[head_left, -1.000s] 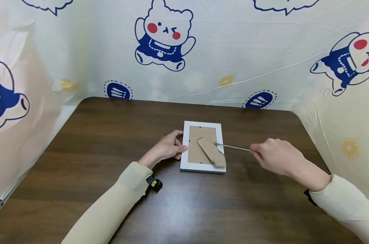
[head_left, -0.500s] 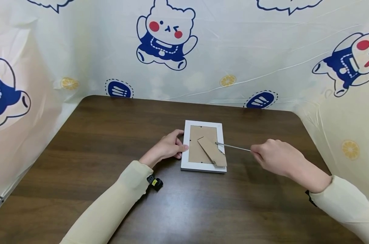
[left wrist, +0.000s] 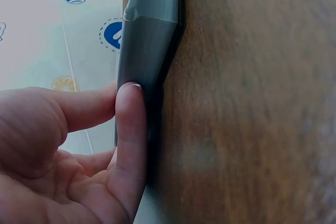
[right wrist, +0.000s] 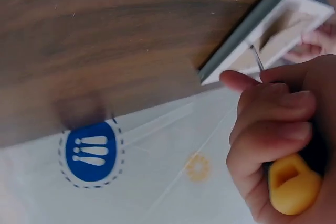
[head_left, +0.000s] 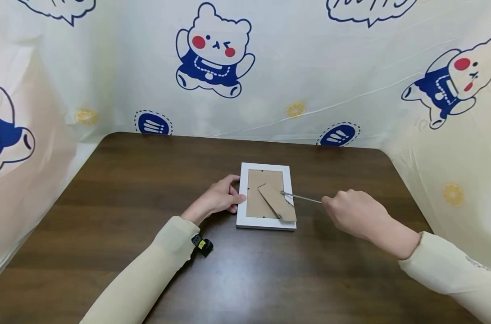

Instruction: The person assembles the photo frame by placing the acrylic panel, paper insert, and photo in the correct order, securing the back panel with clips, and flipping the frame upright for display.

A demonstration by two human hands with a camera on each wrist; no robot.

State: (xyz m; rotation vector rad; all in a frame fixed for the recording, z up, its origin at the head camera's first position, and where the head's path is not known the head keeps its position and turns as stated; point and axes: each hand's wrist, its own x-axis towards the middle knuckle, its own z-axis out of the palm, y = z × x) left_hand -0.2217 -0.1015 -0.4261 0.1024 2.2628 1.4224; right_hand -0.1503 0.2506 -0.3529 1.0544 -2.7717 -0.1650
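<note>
A white picture frame point(head_left: 265, 225) lies back side up on the table, its brown backing board point(head_left: 253, 207) showing. A brown stand flap point(head_left: 279, 202) slants across that board. My left hand point(head_left: 221, 195) grips the frame's left edge; in the left wrist view, its fingertips point(left wrist: 131, 98) lie against the grey side. My right hand point(head_left: 355, 213) is wrapped round a screwdriver point(head_left: 304, 197), whose thin metal shaft reaches left to the right inner edge of the frame, its tip beside the flap. The screwdriver's yellow and black handle point(right wrist: 294, 187) pokes out of the fist in the right wrist view.
The dark wooden table point(head_left: 168, 171) has rounded far corners. Behind it and at both sides hangs a pale curtain point(head_left: 128, 58) printed with bears and lemon slices. A small black wrist camera point(head_left: 202, 245) is strapped at the left cuff.
The right hand and forearm have rolled slightly with the screwdriver, its tip staying at the frame's inner edge. The left hand keeps its hold. The head view has shifted a little.
</note>
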